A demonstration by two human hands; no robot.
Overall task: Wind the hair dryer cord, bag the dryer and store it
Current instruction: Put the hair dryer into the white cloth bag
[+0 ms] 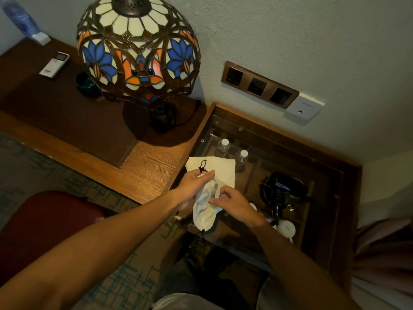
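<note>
The bag (pixel 207 204) is between your hands, over the glass-topped cabinet (pixel 324 211); the hair dryer (pixel 283 189) lies to its right, the lamp (pixel 138 48) behind-left on the desk (pixel 67 121).

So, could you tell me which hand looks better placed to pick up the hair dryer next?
The right hand, probably. It is nearer the black hair dryer, which lies to its right on the glass-topped cabinet. The left hand grips the cloth bag on the far side.
</note>
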